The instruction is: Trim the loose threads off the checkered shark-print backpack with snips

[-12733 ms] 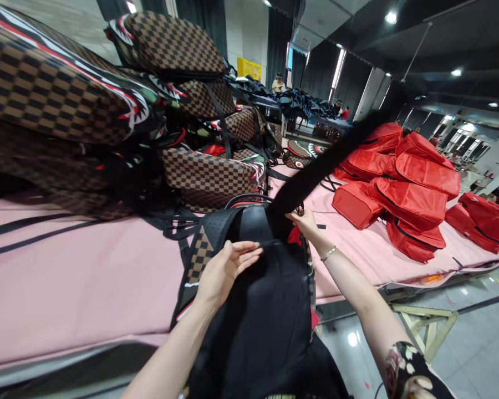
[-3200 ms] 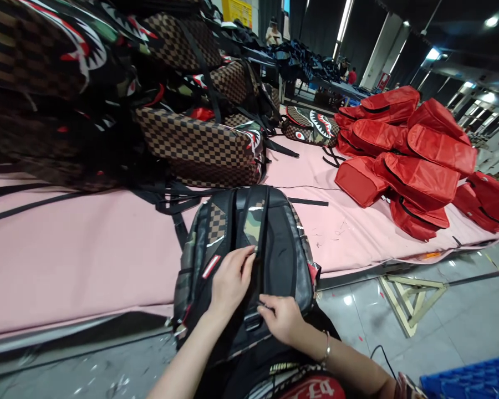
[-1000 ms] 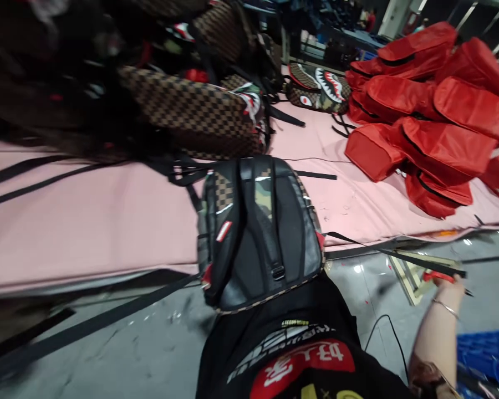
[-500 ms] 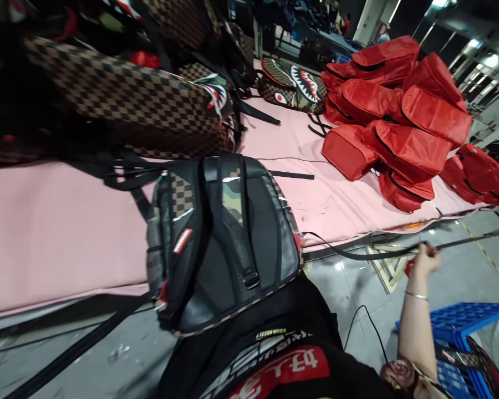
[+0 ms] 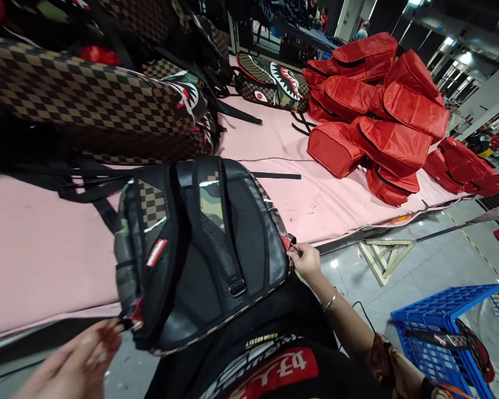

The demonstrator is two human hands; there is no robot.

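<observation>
A person stands at the edge of a long desk (image 5: 45, 249) covered in pink cloth, seen from their own head looking down.

At far left, a stack of brown checkered backpacks (image 5: 87, 105) with shark-mouth prints is piled on the desk, with black straps trailing out from under it. Low in the left corner, the left hand (image 5: 72, 366) is blurred, just beside the lower left corner of the backpack (image 5: 199, 249) in front of the body. Its fingers look loosely curled, but I cannot tell whether the grip is closed on anything.

In the middle, that backpack lies back side up, half on the desk and half over the edge against the person's black shirt. Its padded black shoulder straps (image 5: 216, 221) run down the panel, with camouflage and checker patches showing.

To the right, the right hand (image 5: 305, 260) is at the backpack's right edge, thumb and forefinger pressed together on a small red tab (image 5: 286, 241) there. To do this well, a steady hold on both lower corners would probably keep the backpack from sliding off the edge, with the pinch close to the seam.

Further right, red bags (image 5: 378, 122) are heaped on the desk. On the floor at far right stands a blue plastic crate (image 5: 432, 321).
</observation>
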